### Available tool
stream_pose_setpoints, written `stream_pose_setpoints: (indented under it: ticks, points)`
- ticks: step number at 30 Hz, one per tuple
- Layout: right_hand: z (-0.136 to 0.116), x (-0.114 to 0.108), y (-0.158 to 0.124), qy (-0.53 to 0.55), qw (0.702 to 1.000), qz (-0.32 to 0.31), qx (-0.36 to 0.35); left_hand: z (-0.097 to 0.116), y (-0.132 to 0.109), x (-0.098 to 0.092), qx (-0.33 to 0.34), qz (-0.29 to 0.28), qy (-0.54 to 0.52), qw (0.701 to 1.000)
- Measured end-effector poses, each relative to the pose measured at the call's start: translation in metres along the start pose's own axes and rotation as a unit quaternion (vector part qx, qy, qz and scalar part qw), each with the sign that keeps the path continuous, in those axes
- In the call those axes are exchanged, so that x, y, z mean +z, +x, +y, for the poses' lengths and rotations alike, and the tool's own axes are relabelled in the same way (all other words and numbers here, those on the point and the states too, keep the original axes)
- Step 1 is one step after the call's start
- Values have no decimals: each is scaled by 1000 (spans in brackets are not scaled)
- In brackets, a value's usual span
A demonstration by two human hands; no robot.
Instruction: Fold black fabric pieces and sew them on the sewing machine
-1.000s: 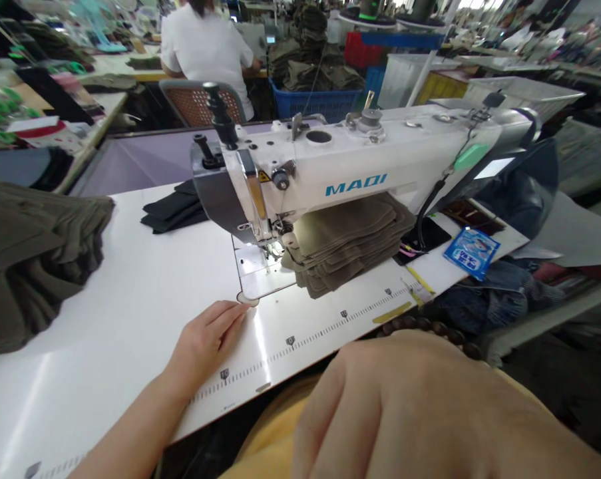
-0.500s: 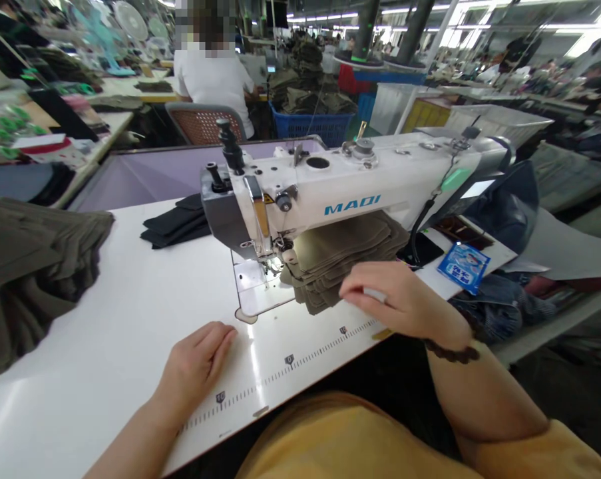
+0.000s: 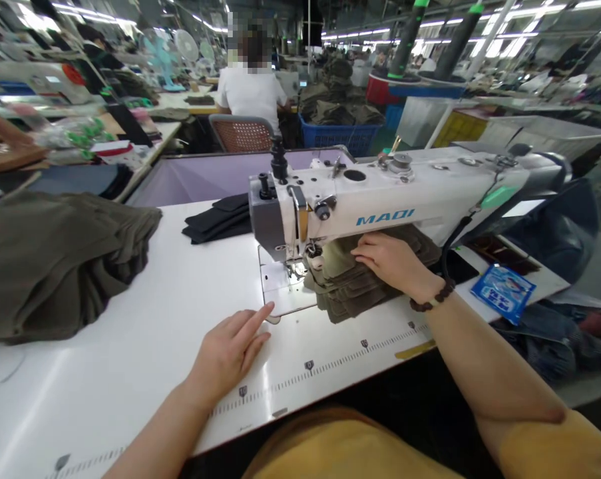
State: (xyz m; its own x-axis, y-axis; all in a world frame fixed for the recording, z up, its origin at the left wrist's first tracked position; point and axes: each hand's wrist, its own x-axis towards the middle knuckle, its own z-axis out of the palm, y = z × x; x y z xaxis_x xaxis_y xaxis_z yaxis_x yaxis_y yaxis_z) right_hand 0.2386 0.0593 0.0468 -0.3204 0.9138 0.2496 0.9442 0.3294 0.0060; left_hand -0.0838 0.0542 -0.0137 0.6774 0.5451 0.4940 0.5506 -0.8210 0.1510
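Observation:
A white sewing machine [image 3: 430, 189] stands on the white table. Beneath its arm lies a stack of olive-brown fabric pieces [image 3: 353, 296], layered unevenly. My right hand [image 3: 390, 261] reaches over this stack, fingertips pinched together at the top fabric piece [image 3: 337, 259]; the thumb side is partly hidden. On the table, left of the stack and just in front of the metal needle plate [image 3: 280, 289], rests my left hand [image 3: 233, 349]. It holds nothing, its index finger stretched toward the plate and the fingers apart.
A large olive fabric pile [image 3: 65, 259] covers the table's left side. Folded black fabric [image 3: 217, 218] lies behind the machine head. At the right are a blue packet [image 3: 504, 293] and a black phone-like object [image 3: 460, 265]. A person in white [image 3: 253, 96] sits beyond, near a blue crate [image 3: 340, 136].
My right hand has moved forward from the stack's near edge onto its top. My left hand's curled fingers have straightened out. The whole view has shifted, moving the scene rightward.

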Motion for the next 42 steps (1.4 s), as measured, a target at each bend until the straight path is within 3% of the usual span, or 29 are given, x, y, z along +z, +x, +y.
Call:
stream_pose_setpoints:
  ticks: [9, 15, 23, 28, 31, 33, 37, 39, 42]
  points:
    - [8, 6, 1, 115, 983, 115, 84, 0, -5, -2, -98, 34, -43, 994]
    - [1, 1, -11, 100, 983, 148, 49, -2, -2, -16, -102, 2, -18, 995]
    - [6, -25, -42, 64, 986, 152, 1, 6, -3, -27, -118, 10, -41, 992]
    - [-26, -41, -78, 24, 993, 112, -17, 26, -3, -36, -35, 8, -64, 997]
    - [-60, -36, -100, 39, 999, 38, -4, 46, -4, -31, -9, -1, -94, 996]
    - [-84, -27, -108, 80, 997, -16, 5, 61, -4, -22, 3, -42, -96, 995]
    - [-121, -11, -103, 201, 976, -81, 7, 83, -2, -4, 50, -110, -92, 988]
    - [-132, -7, -94, 283, 956, -83, 2, 84, -2, 0, 74, -102, -94, 988]
    - [-136, -5, -84, 370, 923, -99, -25, 68, -13, -2, 90, -67, -86, 990]
